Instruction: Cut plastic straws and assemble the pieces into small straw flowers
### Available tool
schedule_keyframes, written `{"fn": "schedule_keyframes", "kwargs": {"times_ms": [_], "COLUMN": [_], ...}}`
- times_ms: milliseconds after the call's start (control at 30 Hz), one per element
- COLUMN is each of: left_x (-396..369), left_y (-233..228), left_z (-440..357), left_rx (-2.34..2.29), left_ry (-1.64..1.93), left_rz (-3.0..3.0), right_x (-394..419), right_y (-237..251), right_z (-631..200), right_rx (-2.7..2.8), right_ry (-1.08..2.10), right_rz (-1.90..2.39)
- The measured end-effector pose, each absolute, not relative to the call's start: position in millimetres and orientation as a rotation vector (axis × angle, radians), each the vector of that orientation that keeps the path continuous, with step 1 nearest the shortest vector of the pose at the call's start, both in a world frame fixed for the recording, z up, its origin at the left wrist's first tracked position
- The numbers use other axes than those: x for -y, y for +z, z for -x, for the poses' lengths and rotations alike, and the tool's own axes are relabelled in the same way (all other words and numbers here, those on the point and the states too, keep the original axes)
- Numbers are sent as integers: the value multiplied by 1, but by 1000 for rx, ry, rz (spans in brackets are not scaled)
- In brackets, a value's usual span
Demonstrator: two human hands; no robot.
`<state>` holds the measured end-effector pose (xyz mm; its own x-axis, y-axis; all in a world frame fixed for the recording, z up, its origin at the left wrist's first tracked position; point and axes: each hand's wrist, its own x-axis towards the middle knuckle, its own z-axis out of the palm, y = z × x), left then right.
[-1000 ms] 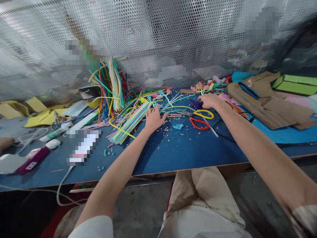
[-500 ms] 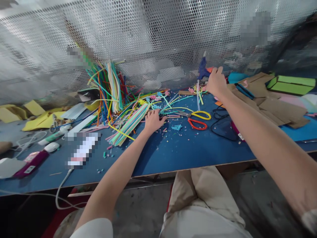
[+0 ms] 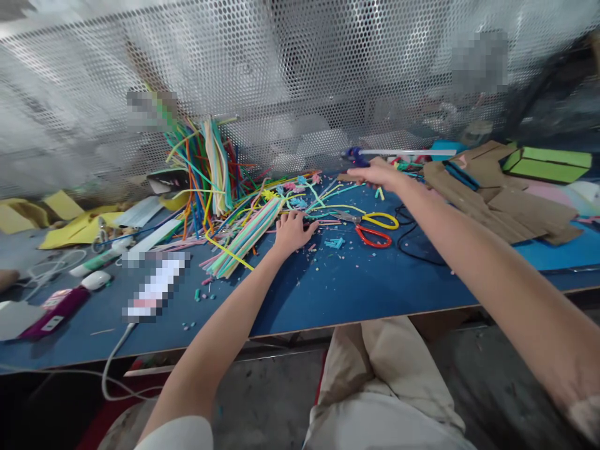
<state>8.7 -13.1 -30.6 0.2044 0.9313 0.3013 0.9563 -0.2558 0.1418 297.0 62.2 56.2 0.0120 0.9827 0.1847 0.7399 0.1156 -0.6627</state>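
Beside a loose bundle of pastel pipe cleaners [image 3: 248, 234], my left hand [image 3: 293, 231] lies palm down on the blue table, fingers spread. Its fingertips touch the tangle of stems, and nothing shows in its grip. Out at the back of the table, my right hand [image 3: 375, 174] is closed round a dark blue glue gun [image 3: 356, 156]; a long translucent glue stick [image 3: 407, 152] points to the right from it. My fingers hide part of the gun. Scissors [image 3: 375, 228] with one yellow and one red handle lie between my hands, near small pipe-cleaner flowers [image 3: 300, 187].
Tall colourful stems [image 3: 206, 169] stand against a perforated metal screen [image 3: 300, 81]. Cardboard pieces [image 3: 520, 200] and a green box [image 3: 548, 162] lie at right. A black cord [image 3: 417, 250] curls near the scissors. At left are a charging phone [image 3: 157, 284] and yellow sheets [image 3: 77, 228].
My right hand has moved left with the glue gun and turned it, so the glue stick now lies level instead of upright. My left hand has barely shifted.
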Motion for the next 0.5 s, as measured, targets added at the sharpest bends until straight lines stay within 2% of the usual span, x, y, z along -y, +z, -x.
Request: {"fn": "schedule_keyframes", "kwargs": {"times_ms": [100,267,500], "left_x": [12,10,11], "left_y": [-33,-34,-29], "left_z": [-8,-7,-6], "left_rx": [1861,1853,1838], "left_ry": [-509,-495,-421], "left_rz": [2381,2381,2389], "right_x": [-56,-56,-62], "right_y": [32,12,-1], "right_z": [-254,-204,-182], "right_rx": [1990,2048,2089], "right_ry": [749,663,597], "right_rz": [1498,1492,1578]}}
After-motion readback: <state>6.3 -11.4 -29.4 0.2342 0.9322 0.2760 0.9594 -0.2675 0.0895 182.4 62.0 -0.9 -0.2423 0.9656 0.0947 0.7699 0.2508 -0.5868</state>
